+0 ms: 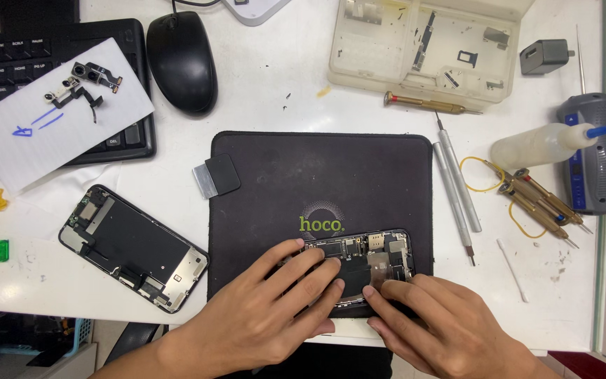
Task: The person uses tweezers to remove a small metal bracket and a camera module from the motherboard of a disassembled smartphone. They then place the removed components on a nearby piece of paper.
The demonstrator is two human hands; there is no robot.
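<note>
While both hands press flat on it, the opened phone (366, 263) lies at the near edge of the black mat (261, 182). Left hand (268, 309) and right hand (433, 319) rest fingers spread, grip unclosed. It looks light, stiff and fragile inside; best held by its frame edges.

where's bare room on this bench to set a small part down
Free: the upper half of the black work mat, and white tabletop between black mouse and clear parts tray. Crowded: right side, around brass screwdrivers.
</note>
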